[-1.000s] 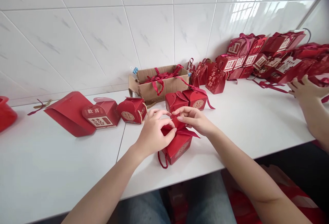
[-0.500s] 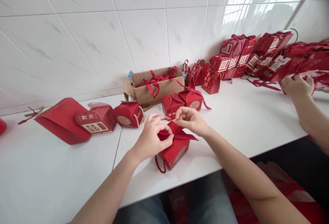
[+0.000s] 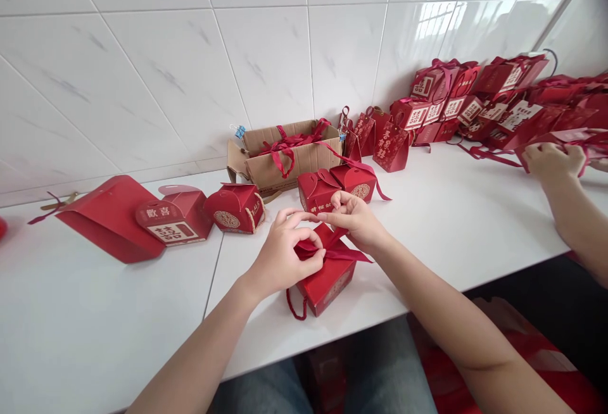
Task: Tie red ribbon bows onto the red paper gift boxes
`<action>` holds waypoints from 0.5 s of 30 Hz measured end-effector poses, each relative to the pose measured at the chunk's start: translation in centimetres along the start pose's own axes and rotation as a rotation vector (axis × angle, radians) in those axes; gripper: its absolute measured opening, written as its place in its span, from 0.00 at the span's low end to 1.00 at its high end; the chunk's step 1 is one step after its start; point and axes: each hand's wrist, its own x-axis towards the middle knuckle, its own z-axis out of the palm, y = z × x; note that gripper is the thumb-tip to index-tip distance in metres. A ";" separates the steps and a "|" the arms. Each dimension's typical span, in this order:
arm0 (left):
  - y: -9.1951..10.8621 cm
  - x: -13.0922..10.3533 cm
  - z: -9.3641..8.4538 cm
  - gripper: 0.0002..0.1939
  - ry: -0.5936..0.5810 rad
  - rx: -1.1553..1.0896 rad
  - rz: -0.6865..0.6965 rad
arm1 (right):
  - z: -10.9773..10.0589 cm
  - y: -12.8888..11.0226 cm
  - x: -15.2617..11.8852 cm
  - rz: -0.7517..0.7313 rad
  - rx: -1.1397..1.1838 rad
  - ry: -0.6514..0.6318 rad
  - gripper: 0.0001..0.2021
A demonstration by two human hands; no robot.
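A small red gift box [image 3: 329, 279] with a cord handle stands near the front edge of the white table [image 3: 95, 313]. A red ribbon [image 3: 332, 248] lies across its top. My left hand [image 3: 284, 254] pinches the ribbon's left loop on the box. My right hand [image 3: 357, 219] pinches the ribbon just right of it, fingertips close to those of the left hand. Both hands are directly over the box top.
Behind stand two closed red boxes [image 3: 338, 187], a cardboard carton [image 3: 285, 156] holding ribbons, more red boxes [image 3: 204, 211] at left and a large pile [image 3: 494, 107] at far right. Another person's hand [image 3: 553, 162] handles a red box at the right edge. A tiled wall backs the table.
My fingers have shifted slightly on the ribbon, drawing together over the box top. The other person's hand has moved up to a red box at the right. The view has drifted a little.
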 end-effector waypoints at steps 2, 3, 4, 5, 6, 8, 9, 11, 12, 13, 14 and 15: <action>-0.1 0.0 0.0 0.04 0.007 0.005 -0.001 | 0.2 0.1 0.1 0.037 0.040 0.024 0.25; -0.1 -0.1 0.1 0.03 0.012 0.009 -0.001 | 0.2 0.2 0.2 0.050 0.050 0.035 0.25; -0.1 -0.1 0.1 0.03 0.015 0.013 -0.003 | 0.3 0.2 0.2 0.057 0.055 0.043 0.25; -0.1 -0.1 0.1 0.03 0.014 0.016 -0.006 | 0.3 0.3 0.2 0.057 0.054 0.047 0.25; -0.1 -0.1 0.2 0.03 0.010 0.015 -0.013 | 0.2 0.3 0.2 0.052 0.046 0.044 0.25; -0.1 0.0 0.2 0.04 0.001 0.009 -0.034 | -0.2 0.4 0.2 0.034 0.003 0.022 0.22; 0.0 0.0 0.2 0.04 -0.005 0.005 -0.041 | -0.5 0.4 0.2 0.028 -0.030 0.001 0.20; 0.1 -0.1 -0.1 0.05 0.005 0.004 -0.044 | -1.0 0.3 0.3 0.032 -0.096 -0.053 0.18; 0.1 -0.2 -0.3 0.06 0.025 0.003 -0.038 | -1.3 0.1 0.3 0.038 -0.123 -0.080 0.17; 0.1 -0.3 -0.7 0.10 0.053 0.000 -0.032 | -1.5 0.0 0.3 0.038 -0.144 -0.099 0.17; 0.1 -0.6 -1.1 0.15 0.084 -0.006 -0.034 | -1.6 -0.2 0.3 0.032 -0.163 -0.104 0.16; 0.0 -1.0 -1.6 0.20 0.115 -0.017 -0.047 | -1.6 -0.4 0.3 0.020 -0.191 -0.094 0.16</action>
